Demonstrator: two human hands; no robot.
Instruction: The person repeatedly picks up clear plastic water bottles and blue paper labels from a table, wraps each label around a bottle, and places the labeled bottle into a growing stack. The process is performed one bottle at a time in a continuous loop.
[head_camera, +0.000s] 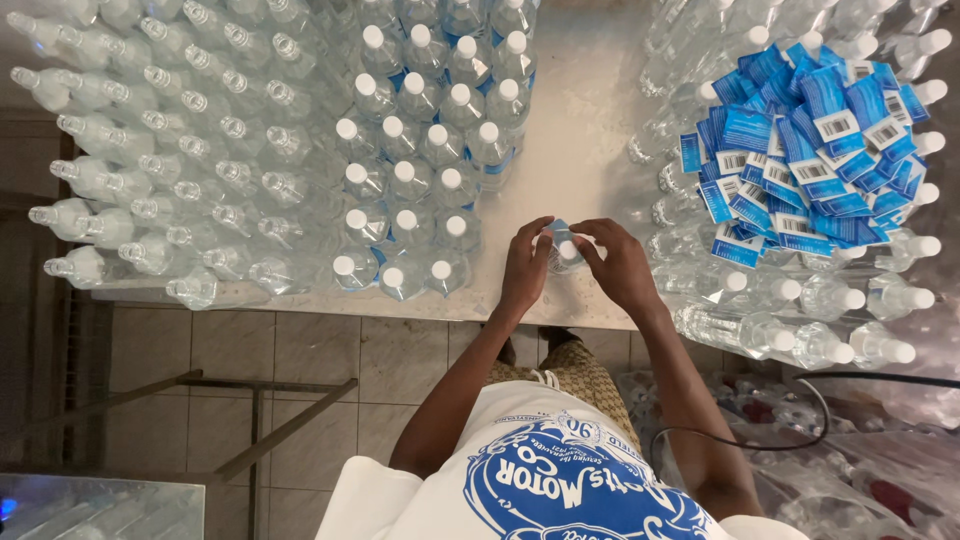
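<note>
A clear plastic bottle with a white cap (565, 253) stands near the front edge of a pale table (580, 130). My left hand (524, 264) and my right hand (618, 262) both wrap around it, pressing a blue label against its side. A loose heap of blue and white labels (805, 155) lies on top of capped bottles to the right.
Capped, labelled bottles (425, 150) stand in rows left of my hands. Uncapped empty bottles (170, 140) fill the far left. More capped bottles (830, 300) crowd the right side. A metal frame (255, 420) and a black cable (790, 440) lie over the tiled floor below.
</note>
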